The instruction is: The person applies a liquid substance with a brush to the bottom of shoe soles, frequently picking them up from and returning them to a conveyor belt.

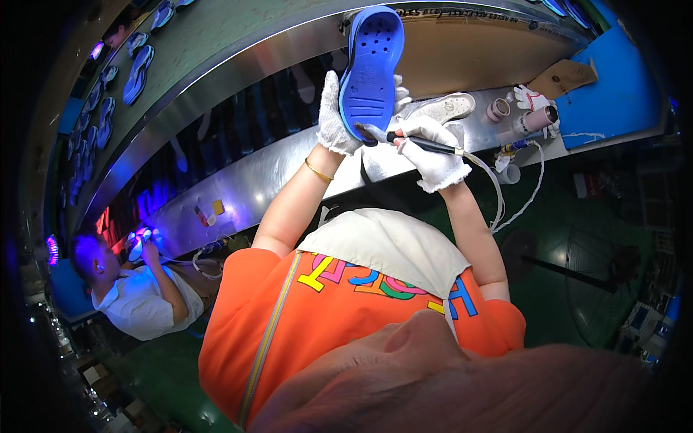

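Note:
A blue shoe sole, pierced by several holes at its far end, is tilted up above the metal bench. My left hand, in a white knit glove, grips it from beneath, with fingertips showing past its right edge. In my gloved right hand is a brush with a black handle. Its bristles touch the near end of the sole. From the handle's rear runs a pale flexible tube. A whitish foot-shaped piece lies on the bench just beyond my right hand.
Several blue soles lie on the green conveyor belt behind a metal rail. Cardboard stands behind the bench. Right are a pink bottle, cup and spare glove. A co-worker sits left, holding a lit shoe part.

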The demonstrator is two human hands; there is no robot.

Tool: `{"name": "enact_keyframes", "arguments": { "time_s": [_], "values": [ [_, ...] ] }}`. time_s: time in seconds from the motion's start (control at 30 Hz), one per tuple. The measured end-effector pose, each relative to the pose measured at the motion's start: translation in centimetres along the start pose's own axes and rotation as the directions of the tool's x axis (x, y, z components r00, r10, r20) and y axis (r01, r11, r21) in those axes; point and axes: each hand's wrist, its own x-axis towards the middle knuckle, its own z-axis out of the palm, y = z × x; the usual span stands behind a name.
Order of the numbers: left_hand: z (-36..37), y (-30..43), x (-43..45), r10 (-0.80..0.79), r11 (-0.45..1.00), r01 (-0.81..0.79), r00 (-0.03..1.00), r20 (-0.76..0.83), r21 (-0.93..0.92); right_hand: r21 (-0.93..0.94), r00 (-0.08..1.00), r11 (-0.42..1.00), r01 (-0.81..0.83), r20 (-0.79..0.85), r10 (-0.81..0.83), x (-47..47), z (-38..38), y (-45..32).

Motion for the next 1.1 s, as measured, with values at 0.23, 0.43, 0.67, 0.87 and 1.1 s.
{"name": "enact_keyframes", "arguments": {
  "time_s": [0.23,0.43,0.67,0.87,1.1],
  "values": [
    [-0.3,0.8,0.2,-0.029,1.0,0.029,0.999,-0.024,-0.013,0.164,0.962,0.948,-0.273,0.022,0.274,-2.8,0.2,0.5],
    [0.5,1.2,0.2,-0.119,0.993,0.121,0.99,0.069,-0.015,0.092,0.998,0.995,0.038,-0.044,-0.034,-0.6,-0.1,-0.8],
    [0.4,1.8,0.7,-0.204,0.979,0.205,0.976,0.072,-0.007,-0.203,0.991,0.971,0.128,0.056,-0.119,-1.2,0.3,-0.6],
    [0.6,2.0,0.7,-0.228,0.973,0.226,0.972,0.053,0.045,0.226,0.992,0.966,-0.13,0.032,0.126,-2.5,-1.3,0.4],
    [0.0,2.0,1.3,-0.264,0.951,0.265,0.964,-0.028,0.157,-0.288,0.906,0.862,0.418,0.197,-0.374,0.9,-0.7,-2.7]
  ]
}}
